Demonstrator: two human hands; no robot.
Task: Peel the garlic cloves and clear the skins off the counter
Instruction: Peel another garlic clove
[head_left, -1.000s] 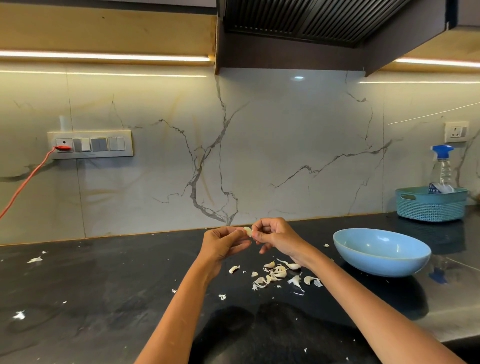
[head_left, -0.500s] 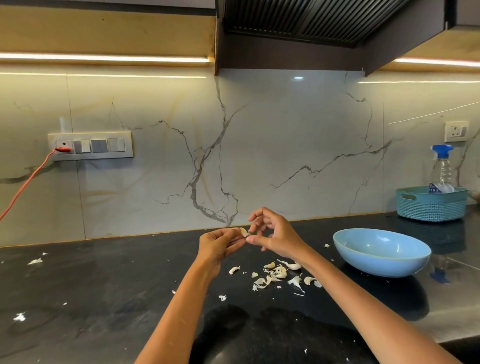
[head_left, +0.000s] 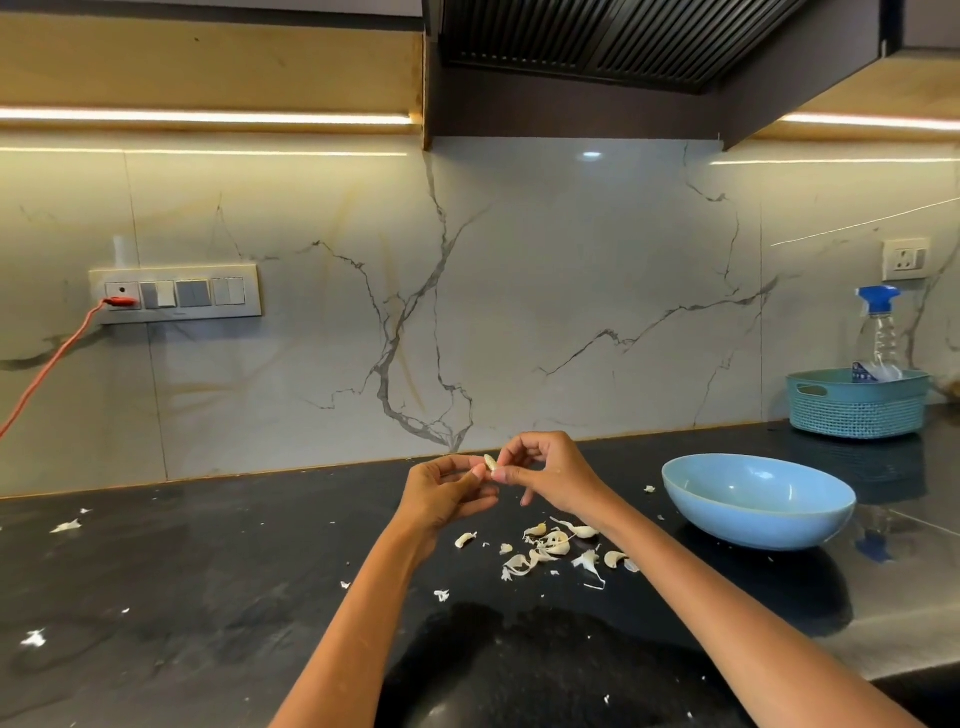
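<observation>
Pinching one garlic clove between both hands, I hold it above the dark surface, in front of the marble wall. My left hand grips its lower end between thumb and fingertips; my right hand pinches it from the other side with thumb and forefinger, the remaining fingers curled. The clove's long axis stands roughly upright, tip up, right where the two hands meet, so neither is nearer. Whether any skin clings to it is too small to tell.

Below my hands lies one loose pile of skins and cloves; I cannot count the pieces apart. Stray flakes dot the surface to the left. One blue bowl sits to the right, nearer my right hand, probably where the clove goes.
</observation>
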